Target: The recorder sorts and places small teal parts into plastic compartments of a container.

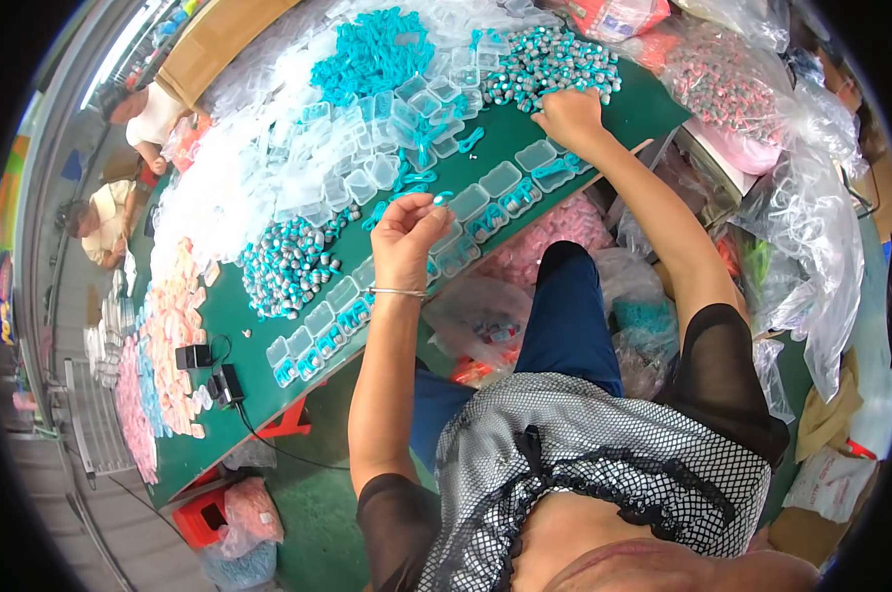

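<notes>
Over a green surface (505,138), the left hand (408,232) pinches a small teal-and-white piece (442,198) near a row of open clear cases (470,202). The right hand (572,113) is at a teal-and-grey heap (539,64), its grip hidden. A loose pinch could drop the piece; rough rummaging could scatter the heap.

1 small teal-and-white piece (443,199) is pinched at the fingertips of the left hand (406,237), near the clear boxes (501,179). These sit in 1 slanting row, lids laid open, many holding teal bits. Grey-and-teal plugs (549,61) lie loose in 1 heap at the right hand (570,116).
</notes>
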The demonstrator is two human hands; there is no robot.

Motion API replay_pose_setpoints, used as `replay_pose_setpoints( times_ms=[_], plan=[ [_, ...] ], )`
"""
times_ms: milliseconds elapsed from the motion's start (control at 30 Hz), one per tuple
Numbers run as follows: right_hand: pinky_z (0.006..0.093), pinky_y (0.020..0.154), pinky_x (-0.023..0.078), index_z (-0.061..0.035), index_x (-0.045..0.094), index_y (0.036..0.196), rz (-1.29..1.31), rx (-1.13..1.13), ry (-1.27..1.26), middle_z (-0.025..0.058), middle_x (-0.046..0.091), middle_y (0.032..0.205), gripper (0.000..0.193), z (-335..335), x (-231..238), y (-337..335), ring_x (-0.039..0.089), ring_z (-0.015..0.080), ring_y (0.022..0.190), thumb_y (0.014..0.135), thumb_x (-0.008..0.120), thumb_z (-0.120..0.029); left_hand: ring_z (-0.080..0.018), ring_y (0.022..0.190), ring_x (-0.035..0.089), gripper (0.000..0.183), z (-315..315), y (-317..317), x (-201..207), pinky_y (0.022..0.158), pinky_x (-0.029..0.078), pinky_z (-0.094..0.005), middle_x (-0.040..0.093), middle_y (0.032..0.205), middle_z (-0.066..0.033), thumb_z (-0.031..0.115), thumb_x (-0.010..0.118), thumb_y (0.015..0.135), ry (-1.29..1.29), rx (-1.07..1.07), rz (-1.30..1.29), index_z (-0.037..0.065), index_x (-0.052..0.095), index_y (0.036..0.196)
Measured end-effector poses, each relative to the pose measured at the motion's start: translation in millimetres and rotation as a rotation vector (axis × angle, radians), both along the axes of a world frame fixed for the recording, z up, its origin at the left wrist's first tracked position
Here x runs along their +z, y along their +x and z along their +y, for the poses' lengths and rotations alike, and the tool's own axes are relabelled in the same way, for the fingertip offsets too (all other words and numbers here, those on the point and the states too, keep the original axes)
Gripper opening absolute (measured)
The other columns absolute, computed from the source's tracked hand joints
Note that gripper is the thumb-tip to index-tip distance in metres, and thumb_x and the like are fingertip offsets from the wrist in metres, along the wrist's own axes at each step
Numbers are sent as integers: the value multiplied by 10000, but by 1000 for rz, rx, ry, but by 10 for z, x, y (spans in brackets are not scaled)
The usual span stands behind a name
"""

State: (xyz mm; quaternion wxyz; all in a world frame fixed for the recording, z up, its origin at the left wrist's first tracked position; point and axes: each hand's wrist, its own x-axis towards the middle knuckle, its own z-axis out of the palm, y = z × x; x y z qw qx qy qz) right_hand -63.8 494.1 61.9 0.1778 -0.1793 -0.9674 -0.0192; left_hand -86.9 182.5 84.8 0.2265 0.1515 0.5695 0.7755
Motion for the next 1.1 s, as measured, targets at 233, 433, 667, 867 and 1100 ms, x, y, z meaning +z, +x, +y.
replay_pose_setpoints(
  times_ms=[233, 433, 667, 867, 1100],
  plan=[
    [508, 739, 407, -90, 690, 742, -3, -81, 1, 118, 676, 748, 164, 115, -132, -33, 659, 287, 740, 757, 642, -246, -167, 783, 666, 142, 164, 62, -76, 700, 545, -277, 677, 864, -88, 0, 691, 807, -37, -44, 18, -2, 650, 942],
    [415, 692, 471, -82, 670, 776, 166, 160, -412, 74, 681, 765, 107, 3, 16, 334, 665, 236, 742, 748, 663, -185, -90, 701, 624, 96, 559, 152, -104, 637, 504, -232, 684, 820, -43, 12, 714, 759, -239, 29, 403, -7, 679, 847],
    [338, 667, 467, -60, 643, 798, 387, 538, -469, 39, 661, 784, 80, -75, 39, 847, 627, 211, 740, 743, 687, -98, -257, 664, 655, 96, 1050, 192, -196, 594, 520, -338, 659, 783, -121, 18, 703, 711, -322, 66, 938, 52, 681, 797],
    [381, 859, 387, -94, 640, 838, 360, 556, -276, 17, 629, 869, 120, -128, -52, 990, 574, 226, 885, 735, 702, -105, -258, 732, 630, 50, 1260, 185, -362, 647, 453, -392, 656, 763, -57, 81, 704, 709, -450, 89, 1174, 109, 676, 739],
    [389, 856, 369, -116, 644, 828, 335, 560, -166, 10, 594, 891, 90, -152, -124, 957, 545, 212, 937, 749, 680, -137, -254, 758, 613, 55, 1308, 192, -434, 644, 445, -395, 667, 777, -37, 89, 687, 706, -590, 95, 1376, 134, 675, 735]
  ],
)
